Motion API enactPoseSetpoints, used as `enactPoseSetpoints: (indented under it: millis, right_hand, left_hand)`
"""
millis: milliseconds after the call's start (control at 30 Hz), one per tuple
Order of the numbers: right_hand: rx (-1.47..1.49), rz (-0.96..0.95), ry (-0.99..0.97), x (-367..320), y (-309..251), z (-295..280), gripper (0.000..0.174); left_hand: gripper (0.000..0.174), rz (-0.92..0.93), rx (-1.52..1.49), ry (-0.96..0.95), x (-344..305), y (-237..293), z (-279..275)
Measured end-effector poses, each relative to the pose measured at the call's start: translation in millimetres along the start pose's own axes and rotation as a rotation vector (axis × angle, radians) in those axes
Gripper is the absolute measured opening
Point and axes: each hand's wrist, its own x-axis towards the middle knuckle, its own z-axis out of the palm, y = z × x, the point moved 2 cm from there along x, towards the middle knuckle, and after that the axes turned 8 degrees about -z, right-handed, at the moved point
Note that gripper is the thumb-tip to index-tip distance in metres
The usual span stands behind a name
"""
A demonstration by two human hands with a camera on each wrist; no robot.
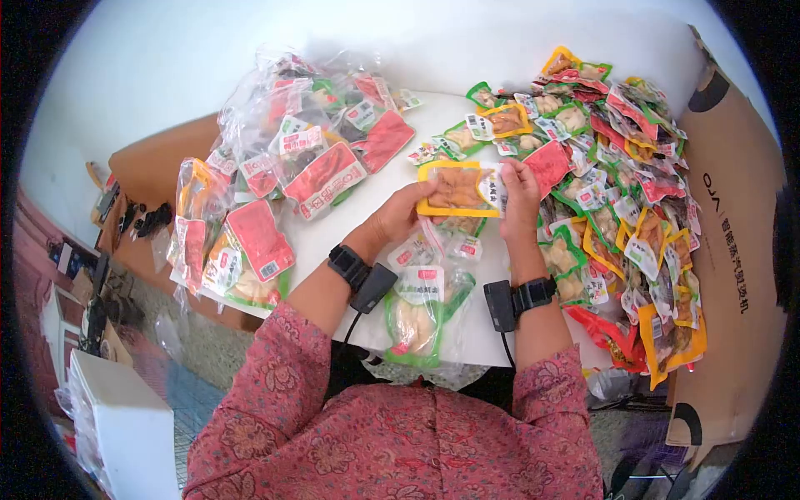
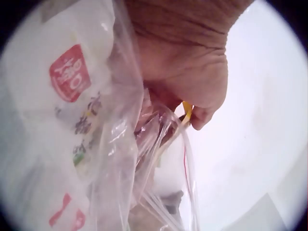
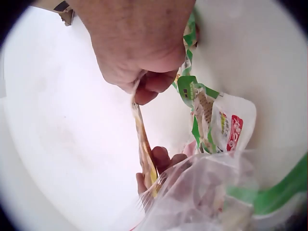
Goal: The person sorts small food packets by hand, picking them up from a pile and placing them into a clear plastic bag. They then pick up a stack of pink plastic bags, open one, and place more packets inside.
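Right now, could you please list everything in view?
Held packet: one, yellow-edged, between both hands
Clear bag: one, colourless, green-edged packet inside, near edge
Wrapped packets: many, red, white, green, table's left
Loose packets: many, yellow, green, red, table's right
Table: one, white, centre
Carton: one, brown, far right
Clutter: uncountable, mixed colours, far left
Wrist cameras: two, black, on wrists
Sleeves: two, pink floral, below
Left hand: one, bare, packet's left end
Right hand: one, bare, right end
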Motion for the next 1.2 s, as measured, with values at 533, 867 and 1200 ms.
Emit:
enactPoseSetpoints:
  millis: [533,867,1200]
  right_hand:
    - [0.160,0.219,-0.211,-16,-3,15,0.013]
    - [0.004,0.338,-0.331,-24,-3,24,0.023]
    - [0.062,0.304,-0.282,-21,4,20,0.031]
  left_hand:
    - [0.034,-0.099,-0.065,-0.044,3,-4,1]
    - [0.026,0.022,-0.096,0.048,5,-3,-1]
    - [0.022,-0.037,-0.072,0.056,16,-16,-16]
